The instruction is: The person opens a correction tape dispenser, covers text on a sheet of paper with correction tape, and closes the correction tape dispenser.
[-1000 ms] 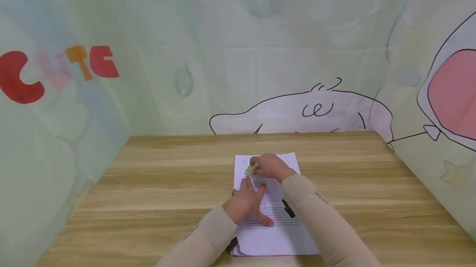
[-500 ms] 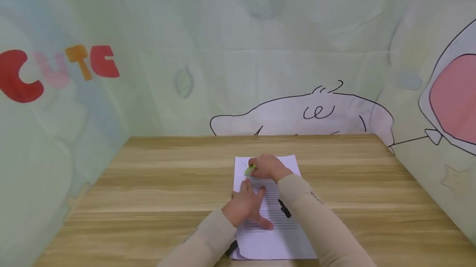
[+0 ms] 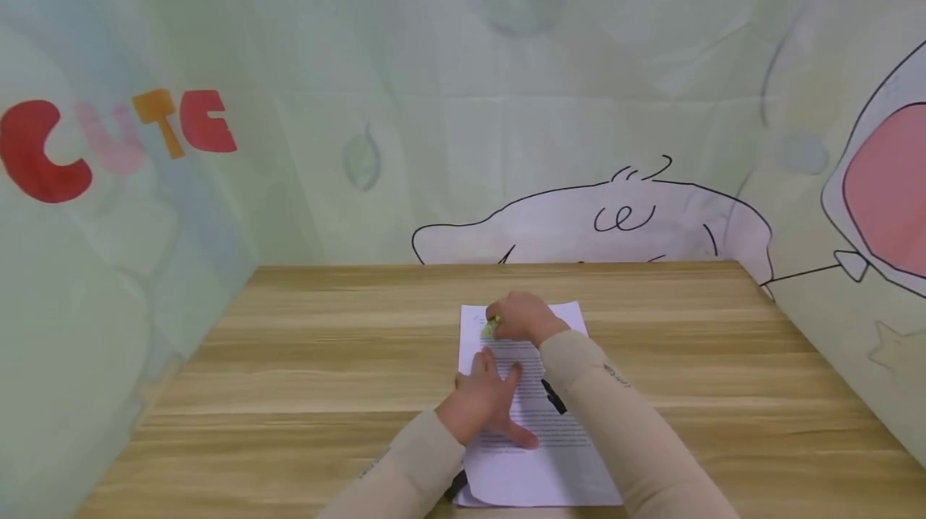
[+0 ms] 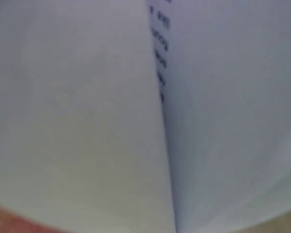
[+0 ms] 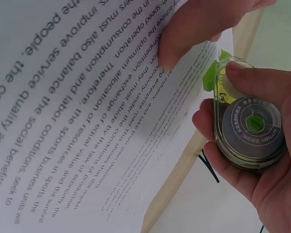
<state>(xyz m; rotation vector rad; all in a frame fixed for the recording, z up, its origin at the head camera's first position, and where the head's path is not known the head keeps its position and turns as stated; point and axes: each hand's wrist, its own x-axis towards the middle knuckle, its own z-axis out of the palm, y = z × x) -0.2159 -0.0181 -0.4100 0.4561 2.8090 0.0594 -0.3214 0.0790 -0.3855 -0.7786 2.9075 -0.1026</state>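
My right hand (image 3: pixel 522 318) grips a clear correction tape dispenser (image 5: pixel 252 131) with a green tip and a round grey reel. In the head view, the dispenser's green end (image 3: pixel 489 329) is over the top lines of the printed paper (image 3: pixel 538 483); contact with the paper cannot be made out. Just below, my left hand (image 3: pixel 488 402) rests on the sheet with fingers spread and thumb stretched to the right. Close up in the left wrist view are the paper's white pages (image 4: pixel 77 116), one sheet edge lifted from another; the left hand is mostly hidden there.
The paper stack lies on a wood-grain table (image 3: pixel 325 358) near its front edge. Behind the table hangs a backdrop (image 3: pixel 434 101) with cartoon drawings. A black wrist camera part (image 3: pixel 553 396) shows beside the right sleeve, above the page.
My right hand and the dispenser have shifted slightly left over the page. My left hand stays in place on the paper.
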